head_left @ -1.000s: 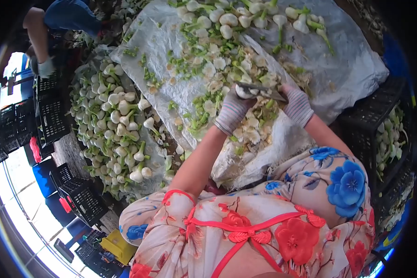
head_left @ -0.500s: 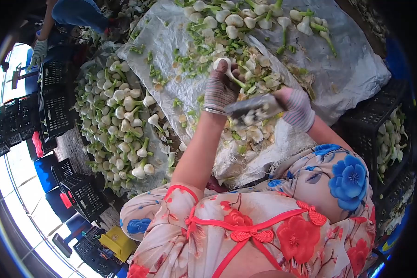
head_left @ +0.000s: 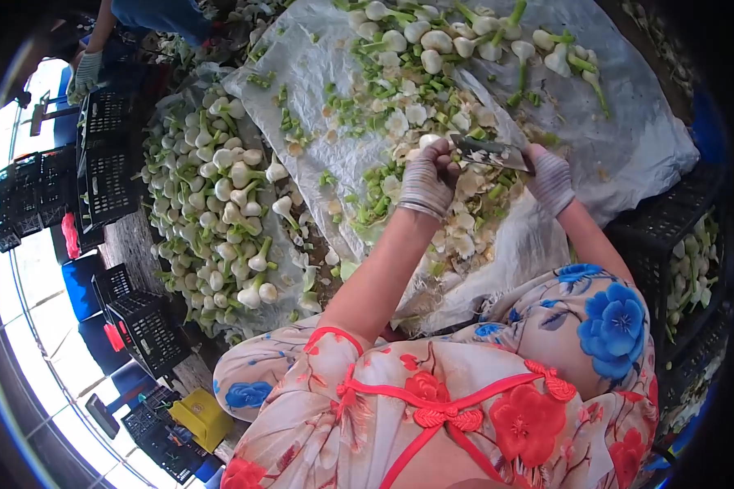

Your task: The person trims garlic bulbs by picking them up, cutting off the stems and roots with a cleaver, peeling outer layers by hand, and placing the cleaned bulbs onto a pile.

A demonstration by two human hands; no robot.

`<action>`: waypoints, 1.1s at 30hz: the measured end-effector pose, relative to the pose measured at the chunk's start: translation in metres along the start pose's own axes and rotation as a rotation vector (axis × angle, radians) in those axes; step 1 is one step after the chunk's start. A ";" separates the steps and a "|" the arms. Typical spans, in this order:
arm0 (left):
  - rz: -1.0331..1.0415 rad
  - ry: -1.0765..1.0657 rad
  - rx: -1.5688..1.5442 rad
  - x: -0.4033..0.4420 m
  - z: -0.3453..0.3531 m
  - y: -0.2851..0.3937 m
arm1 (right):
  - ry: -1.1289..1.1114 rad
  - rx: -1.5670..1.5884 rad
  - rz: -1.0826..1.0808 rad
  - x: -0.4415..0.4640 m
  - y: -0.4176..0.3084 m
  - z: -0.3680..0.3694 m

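My left hand [head_left: 429, 181], in a striped knit glove, is closed around a garlic bulb [head_left: 427, 141]. Only the white top of the bulb shows past my fingers; its stem is hidden. My right hand [head_left: 551, 179], also gloved, grips a broad-bladed knife [head_left: 506, 156] whose handle is mostly covered by the fingers. Pale scraps cling to the blade, which points left and reaches the bulb and left fingertips. Whether its edge touches the bulb I cannot tell. Beneath both hands lies a heap of peeled skins and green stem cuttings [head_left: 462, 236].
A white plastic sheet [head_left: 318, 49] covers the ground, with stemmed garlic bulbs [head_left: 436, 41] at its far side. A large garlic pile [head_left: 220, 204] lies left. Black crates [head_left: 106, 191] stand far left, another crate [head_left: 648, 244] right. Another person's gloved hand [head_left: 86, 73] shows upper left.
The garlic bulb and knife have come together; the stem that showed below my left hand is out of sight. The blade has risen to the bulb. The view has shifted slightly.
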State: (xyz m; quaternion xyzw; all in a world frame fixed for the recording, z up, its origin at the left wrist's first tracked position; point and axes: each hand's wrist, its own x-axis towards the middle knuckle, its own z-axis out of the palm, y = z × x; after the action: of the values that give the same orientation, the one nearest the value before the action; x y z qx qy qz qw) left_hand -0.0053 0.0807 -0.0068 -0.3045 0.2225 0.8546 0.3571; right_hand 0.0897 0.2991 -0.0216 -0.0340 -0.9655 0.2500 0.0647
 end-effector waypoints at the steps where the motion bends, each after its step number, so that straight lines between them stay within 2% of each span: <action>1: 0.031 0.088 -0.009 -0.007 0.002 0.003 | -0.019 -0.015 -0.011 -0.006 0.003 0.005; 2: 0.060 0.173 -0.016 -0.014 0.006 0.008 | -0.029 -0.009 -0.004 -0.008 -0.001 0.005; 4: 0.057 0.167 -0.043 -0.020 0.007 0.015 | 0.057 0.214 -0.018 -0.003 -0.014 0.005; 6: 0.060 0.209 0.012 -0.011 0.005 0.016 | 0.051 0.261 -0.069 0.007 -0.031 -0.003; 7: -0.023 0.170 -0.083 -0.005 0.005 0.015 | 0.047 0.301 -0.121 0.013 -0.039 -0.007; 8: -0.031 0.168 -0.084 0.007 -0.004 0.007 | 0.046 0.294 -0.116 0.018 -0.045 -0.010; 9: 0.085 0.024 0.089 0.011 -0.005 -0.003 | 0.027 0.248 -0.149 0.021 -0.050 -0.012; 12: 0.108 0.071 -0.013 -0.008 0.006 -0.016 | 0.013 0.199 -0.202 0.021 -0.051 -0.008; 14: -0.031 0.056 0.021 -0.015 0.005 -0.015 | 0.003 0.250 -0.207 0.023 -0.054 -0.011; 15: -0.075 -0.058 0.104 -0.011 -0.003 -0.013 | -0.002 0.253 -0.210 0.024 -0.055 -0.011; 18: -0.180 0.018 0.185 -0.007 -0.010 -0.011 | -0.029 0.322 -0.196 0.018 -0.042 0.000; 19: -0.300 0.020 0.203 -0.004 -0.010 -0.004 | -0.098 0.277 0.012 0.009 -0.019 0.017; 20: -0.296 0.016 0.201 -0.008 -0.011 0.002 | -0.160 0.223 0.212 0.004 -0.001 0.023; 21: -0.288 -0.026 0.194 -0.010 -0.010 0.009 | -0.225 0.031 0.250 -0.004 0.007 0.016; 22: -0.286 -0.063 0.189 -0.010 -0.010 0.018 | -0.216 0.025 0.246 -0.002 0.020 0.016; 23: -0.175 0.063 0.261 -0.017 -0.006 0.030 | -0.154 0.074 0.288 -0.009 0.030 0.022; 24: -0.120 -0.035 0.227 -0.023 -0.008 0.051 | -0.095 0.124 0.336 -0.020 0.033 0.027; 25: -0.105 -0.240 0.163 -0.017 -0.031 0.081 | -0.060 0.198 0.375 -0.017 0.024 0.019; 26: 0.164 -0.171 0.175 -0.032 -0.025 0.111 | -0.053 0.193 0.375 -0.014 0.021 0.012; 28: 0.482 -0.449 -0.041 -0.033 -0.080 0.208 | 0.020 0.197 0.413 -0.014 0.016 0.003; 30: 0.852 -0.295 -0.306 -0.072 -0.059 0.236 | 0.007 0.154 0.427 -0.012 0.014 -0.007; 31: 0.854 -0.295 -0.304 -0.065 -0.056 0.237 | -0.017 0.110 0.440 -0.013 0.014 -0.010; 33: 0.963 0.243 0.110 -0.024 -0.051 0.229 | 0.005 0.138 0.442 -0.022 0.022 -0.004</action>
State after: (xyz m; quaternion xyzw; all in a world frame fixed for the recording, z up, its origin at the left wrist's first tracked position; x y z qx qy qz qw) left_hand -0.1437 -0.1096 0.0103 -0.2453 0.4227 0.8677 -0.0909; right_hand 0.1122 0.3176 -0.0313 -0.2409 -0.9151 0.3232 0.0129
